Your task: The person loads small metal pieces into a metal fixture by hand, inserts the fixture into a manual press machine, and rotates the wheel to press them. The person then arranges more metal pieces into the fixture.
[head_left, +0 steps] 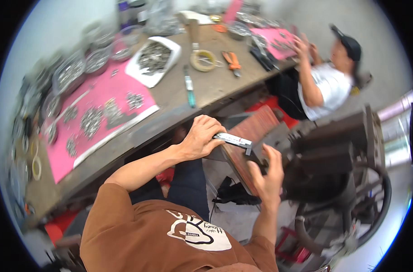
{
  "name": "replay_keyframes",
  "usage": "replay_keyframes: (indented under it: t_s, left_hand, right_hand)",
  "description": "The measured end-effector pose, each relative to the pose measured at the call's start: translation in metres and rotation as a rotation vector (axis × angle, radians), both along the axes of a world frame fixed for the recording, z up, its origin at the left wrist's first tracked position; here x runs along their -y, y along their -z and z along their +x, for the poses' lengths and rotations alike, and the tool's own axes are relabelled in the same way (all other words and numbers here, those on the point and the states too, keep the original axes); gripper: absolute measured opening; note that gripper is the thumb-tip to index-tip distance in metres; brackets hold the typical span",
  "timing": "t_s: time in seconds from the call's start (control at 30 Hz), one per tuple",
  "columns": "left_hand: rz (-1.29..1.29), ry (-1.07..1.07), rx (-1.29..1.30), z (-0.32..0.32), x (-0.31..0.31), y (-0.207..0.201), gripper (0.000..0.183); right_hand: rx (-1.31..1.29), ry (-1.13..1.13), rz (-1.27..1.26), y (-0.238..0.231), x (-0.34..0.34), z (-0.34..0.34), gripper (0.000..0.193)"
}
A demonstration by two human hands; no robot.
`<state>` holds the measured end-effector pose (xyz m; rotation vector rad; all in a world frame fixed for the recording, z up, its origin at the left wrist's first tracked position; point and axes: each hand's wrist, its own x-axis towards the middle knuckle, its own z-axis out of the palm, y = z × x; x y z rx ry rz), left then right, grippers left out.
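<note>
My left hand point(201, 138) is closed around one end of a flat, narrow bar point(235, 139). The bar is white with small markings and has dark edges; its exact kind is unclear. A short tab bends down at its right end. Just right of that tab, apart from it, my right hand point(269, 176) is held up with thumb and fingers spread and nothing between them. Both hands are in front of the bench, over a reddish-brown wooden board point(256, 129).
Left on the workbench point(170, 97), a pink sheet point(63, 154) bears several heaps of small metal parts. Behind are a white tray point(134, 68), a tape roll point(202, 60), orange-handled pliers point(233, 61) and a green-ended tool point(189, 88). A dark machine with a handwheel point(387, 195) stands right; a co-worker point(326, 84) sits beyond.
</note>
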<state>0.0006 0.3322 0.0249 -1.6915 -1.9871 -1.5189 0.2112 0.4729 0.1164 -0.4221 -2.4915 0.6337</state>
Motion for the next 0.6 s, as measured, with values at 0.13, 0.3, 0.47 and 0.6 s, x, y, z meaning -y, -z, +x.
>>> replay_keyframes:
  t_s: [0.13,0.3,0.47,0.6]
  left_hand:
    - [-0.06,-0.321,-0.016,-0.004,0.088,-0.008,0.03]
    - [-0.117,-0.711,0.007,0.011,0.186,0.006,0.03]
    - [-0.155,-0.877,0.052,0.012,0.251,0.026,0.03]
    - [-0.178,-0.869,0.052,-0.003,0.284,0.026,0.03]
  right_hand:
    - [-0.009,-0.311,-0.154,0.045,0.032,-0.087,0.054]
    - [-0.064,-0.68,0.0,0.065,0.105,-0.156,0.043]
    - [-0.018,-0.816,-0.048,0.085,0.156,-0.194,0.04]
    - [0.034,-0.851,-0.184,0.098,0.184,-0.213,0.038]
